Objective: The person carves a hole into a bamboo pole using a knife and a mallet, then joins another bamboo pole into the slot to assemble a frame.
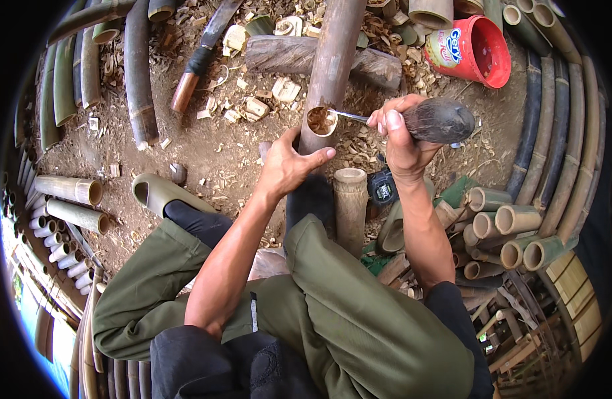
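Grasping a dark, round-handled tool (441, 120), the right grip (407, 133) is holding its thin blade (351, 116) at the opening of a bamboo pole (332, 66). The left grip (292, 166) is resting against the pole's near end, thumb across; with fingers partly hidden, I am unable to tell whether it is clenching. Chip-strewn ground (229, 156) is spreading either side, a bamboo stub (350, 206) is standing close on the right, and stacked bamboo (518, 220) is bordering farther right.

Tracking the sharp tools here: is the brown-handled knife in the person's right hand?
No, the knife lies on the ground, while the right hand holds a tool with a dark, rounded handle.
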The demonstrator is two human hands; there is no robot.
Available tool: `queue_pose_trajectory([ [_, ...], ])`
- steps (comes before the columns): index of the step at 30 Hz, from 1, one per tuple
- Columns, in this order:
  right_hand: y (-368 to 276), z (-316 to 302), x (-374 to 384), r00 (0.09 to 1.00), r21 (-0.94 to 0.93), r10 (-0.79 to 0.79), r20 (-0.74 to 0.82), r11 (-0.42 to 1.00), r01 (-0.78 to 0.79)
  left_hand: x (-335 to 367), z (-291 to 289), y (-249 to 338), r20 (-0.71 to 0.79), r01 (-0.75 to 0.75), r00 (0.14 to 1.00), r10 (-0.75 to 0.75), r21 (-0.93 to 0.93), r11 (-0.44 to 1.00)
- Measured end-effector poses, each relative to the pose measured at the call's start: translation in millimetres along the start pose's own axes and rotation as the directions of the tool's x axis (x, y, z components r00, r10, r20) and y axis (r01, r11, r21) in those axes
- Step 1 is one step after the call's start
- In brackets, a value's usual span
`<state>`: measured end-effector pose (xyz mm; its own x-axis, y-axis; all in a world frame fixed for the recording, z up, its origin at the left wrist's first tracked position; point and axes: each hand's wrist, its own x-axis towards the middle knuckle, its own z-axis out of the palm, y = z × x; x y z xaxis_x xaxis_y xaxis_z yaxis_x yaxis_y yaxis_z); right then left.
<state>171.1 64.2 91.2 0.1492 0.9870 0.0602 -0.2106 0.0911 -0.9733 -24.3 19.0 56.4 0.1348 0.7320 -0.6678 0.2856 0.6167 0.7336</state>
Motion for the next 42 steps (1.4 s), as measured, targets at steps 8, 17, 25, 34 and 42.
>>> queue_pose_trajectory([
  [8,5,-5,-1,0.998,0.027,-0.063,0.008,0.998,0.063,6,6,-4,-0.020,0.013,1.000,-0.012,0.001,1.000],
  [17,7,-12,-13,0.936,0.251,0.192,-0.295,0.961,-0.118,12,1,-13,0.049,0.024,0.999,-0.018,-0.123,0.992],
  [25,-4,-9,-19,0.878,0.256,0.315,-0.361,0.939,-0.231,24,-9,-14,0.273,0.063,0.962,0.025,-0.310,0.949],
  [34,-9,13,-80,0.779,-0.306,-0.198,0.595,0.841,0.447,26,-4,-17,0.375,0.161,0.925,0.059,-0.528,0.834],
  [42,-1,9,-88,0.665,-0.359,-0.133,0.735,0.755,0.549,28,4,-15,0.276,0.082,0.961,0.031,-0.389,0.917],
])
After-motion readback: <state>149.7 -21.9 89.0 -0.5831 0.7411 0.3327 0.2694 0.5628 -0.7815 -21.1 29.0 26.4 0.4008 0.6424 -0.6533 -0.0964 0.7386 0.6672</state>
